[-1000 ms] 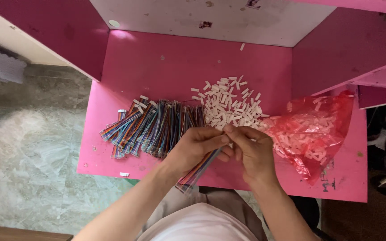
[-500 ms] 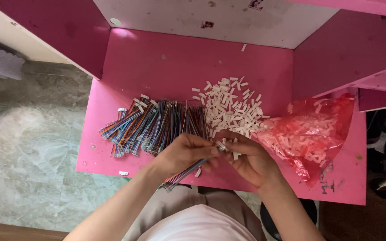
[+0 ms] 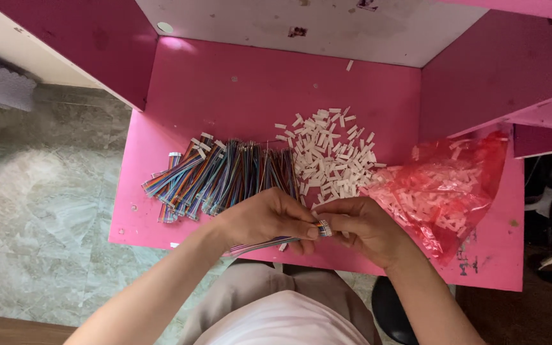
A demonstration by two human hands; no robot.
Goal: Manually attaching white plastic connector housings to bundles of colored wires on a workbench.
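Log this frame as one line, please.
left hand: holds ribbon cable | right hand: pinches its end | behind: cable pile, white connectors, red bag | pink table

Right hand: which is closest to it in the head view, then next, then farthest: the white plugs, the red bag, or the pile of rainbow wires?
From the right hand:
1. White plugs, heaped just beyond the fingers.
2. Red bag, off to its right side.
3. Rainbow wires, the pile far over to the left, past the left hand.
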